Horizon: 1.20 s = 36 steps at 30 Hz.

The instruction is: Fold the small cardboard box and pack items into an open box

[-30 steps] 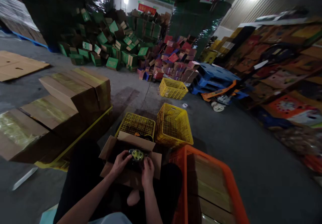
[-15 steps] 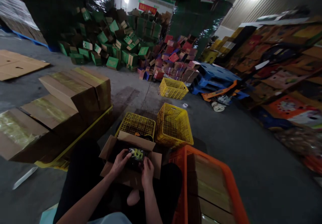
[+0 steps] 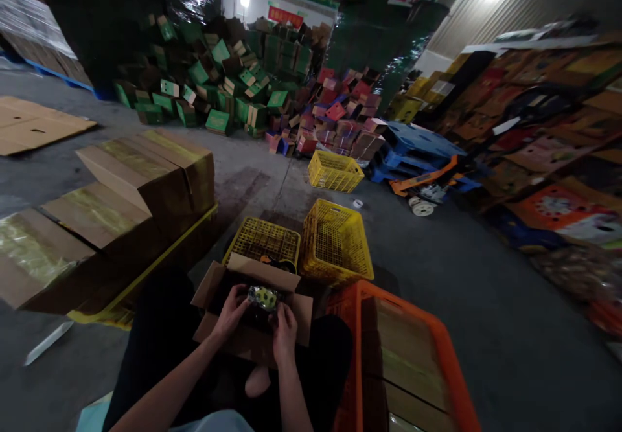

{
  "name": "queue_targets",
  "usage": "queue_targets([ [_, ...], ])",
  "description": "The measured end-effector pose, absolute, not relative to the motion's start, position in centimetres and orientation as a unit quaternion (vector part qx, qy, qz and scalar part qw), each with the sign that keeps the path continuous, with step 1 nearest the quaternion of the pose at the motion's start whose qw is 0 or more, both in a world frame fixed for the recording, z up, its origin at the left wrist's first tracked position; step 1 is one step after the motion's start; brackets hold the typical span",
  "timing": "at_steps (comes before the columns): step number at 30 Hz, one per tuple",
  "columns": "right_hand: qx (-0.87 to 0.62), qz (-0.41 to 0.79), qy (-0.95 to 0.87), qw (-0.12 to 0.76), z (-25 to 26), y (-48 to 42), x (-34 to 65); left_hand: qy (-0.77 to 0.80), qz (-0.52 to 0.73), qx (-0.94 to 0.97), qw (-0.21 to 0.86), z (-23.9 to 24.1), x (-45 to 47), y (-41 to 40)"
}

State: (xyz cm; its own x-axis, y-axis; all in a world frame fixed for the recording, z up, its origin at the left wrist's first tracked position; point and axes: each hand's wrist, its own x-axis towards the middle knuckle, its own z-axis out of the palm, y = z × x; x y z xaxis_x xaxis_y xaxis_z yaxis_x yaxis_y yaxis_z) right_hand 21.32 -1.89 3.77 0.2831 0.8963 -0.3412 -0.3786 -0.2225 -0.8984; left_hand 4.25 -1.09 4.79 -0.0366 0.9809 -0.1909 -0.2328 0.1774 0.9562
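Note:
A small packet in clear, shiny wrap, dark with yellow-green patches, is held between my two hands. My left hand grips its left end with bent fingers. At the right end, the fingers of my right hand pinch the packet's edge. Both hands are over the mouth of an open cardboard box that sits between my knees, its flaps folded outward. The inside of the box is dark, so its contents cannot be made out.
Taped cartons fill a yellow crate at left. An orange crate with cartons stands at right. Ahead are an upturned yellow crate, a yellow crate and a pallet jack. Green boxes are heaped behind.
The packet has tilted slightly between my fingers, and its yellow-green face shows brighter. My hands have barely shifted; the box stays in place.

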Motion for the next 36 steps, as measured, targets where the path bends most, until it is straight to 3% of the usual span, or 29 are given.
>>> queue_targets([
  [17, -0.531, 0.569, -0.196, 0.596, 3.7, -2.2, 21.2, 0.508, 0.504, 0.441, 0.541, 3.2, 4.1, -0.8],
  [24, -0.493, 0.591, -0.294, 0.566, 5.0, -2.5, 21.2, 0.550, 0.510, 0.458, 0.477, 3.4, 4.2, -0.8],
  [36, -0.493, 0.592, -0.277, 0.575, 3.7, -2.3, 21.4, 0.519, 0.490, 0.464, 0.525, 4.0, 4.3, -1.0],
])
